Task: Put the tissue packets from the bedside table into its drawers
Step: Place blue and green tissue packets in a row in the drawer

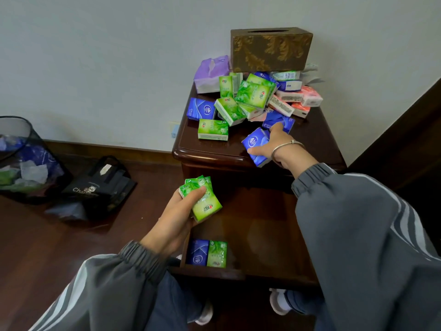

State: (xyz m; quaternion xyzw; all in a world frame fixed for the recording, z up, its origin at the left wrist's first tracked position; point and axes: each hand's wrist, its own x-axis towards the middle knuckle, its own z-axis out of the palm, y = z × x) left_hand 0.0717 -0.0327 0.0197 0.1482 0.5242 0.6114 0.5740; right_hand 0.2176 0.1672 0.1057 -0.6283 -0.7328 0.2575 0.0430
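My left hand [181, 212] is closed around a small stack of green tissue packets [201, 199], thumb lying across the top one and fingers curled underneath, holding them over the left side of the open top drawer [262, 235] of the bedside table [310, 139]. My right hand [274, 145] reaches onto the tabletop near its front edge, fingers spread and curled over a blue packet [255, 145] that juts slightly past that edge; the thumb presses its near side, so I have it in a loose grasp. Another blue packet [279, 120] lies just behind my fingertips. Inside the drawer, in the front left corner, a blue packet [197, 252] and a green packet [217, 254] sit side by side, touching. The rest of the drawer floor is bare wood. Further back on the tabletop a heap of green, blue and pink packets [250, 96] spreads from the middle toward the back right corner, with one green packet [212, 129] lying alone near the left edge. A purple soft tissue pack [211, 74] leans at the back left corner, and a brown patterned tissue box [270, 50] rests on top of the heap against the wall. On the floor to the left are a mesh waste bin [23, 158] and a black bag [100, 185].
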